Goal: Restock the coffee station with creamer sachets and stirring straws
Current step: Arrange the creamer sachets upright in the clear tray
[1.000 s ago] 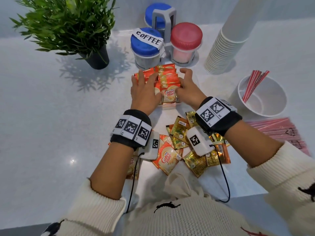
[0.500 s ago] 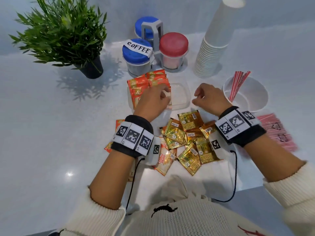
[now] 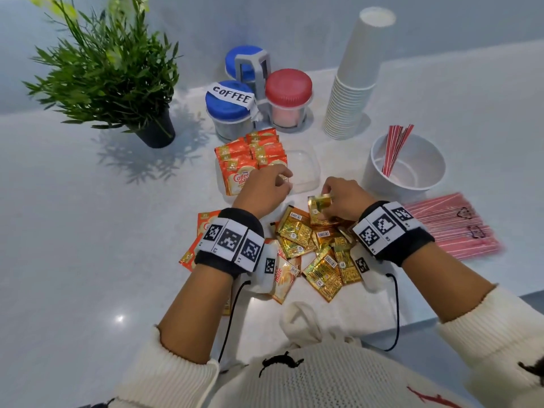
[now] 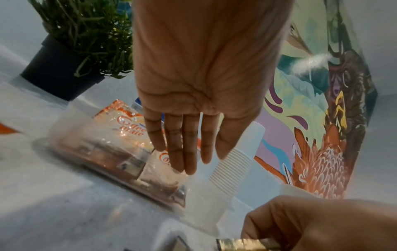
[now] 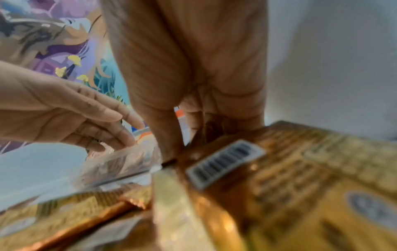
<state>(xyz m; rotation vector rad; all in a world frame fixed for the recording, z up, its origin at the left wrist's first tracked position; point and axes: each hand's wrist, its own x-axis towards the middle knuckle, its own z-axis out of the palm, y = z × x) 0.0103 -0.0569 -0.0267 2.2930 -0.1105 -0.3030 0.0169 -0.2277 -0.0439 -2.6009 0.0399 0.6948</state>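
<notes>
A clear plastic tray (image 3: 306, 172) holds orange Coffee-mate creamer sachets (image 3: 250, 160) standing in its left half. My left hand (image 3: 265, 187) is at the tray's front; its straight fingers (image 4: 182, 144) reach against the orange sachets (image 4: 128, 129). Just in front of the tray, my right hand (image 3: 335, 198) pinches a gold sachet (image 3: 319, 206) above the loose pile of gold sachets (image 3: 318, 251); that sachet fills the right wrist view (image 5: 279, 169). A few red stirring straws (image 3: 396, 148) lean in a white bowl (image 3: 424, 184).
A wrapped pack of pink straws (image 3: 453, 228) lies at the right. Behind the tray stand lidded jars (image 3: 229, 113), one labelled COFFEE, and a tall stack of paper cups (image 3: 353, 83). A potted plant (image 3: 117, 78) is at the back left. More orange sachets (image 3: 203, 228) lie under my left wrist.
My right hand has drawn back from the tray to the gold pile and taken hold of a gold sachet. My left hand has stayed at the orange sachets in the tray.
</notes>
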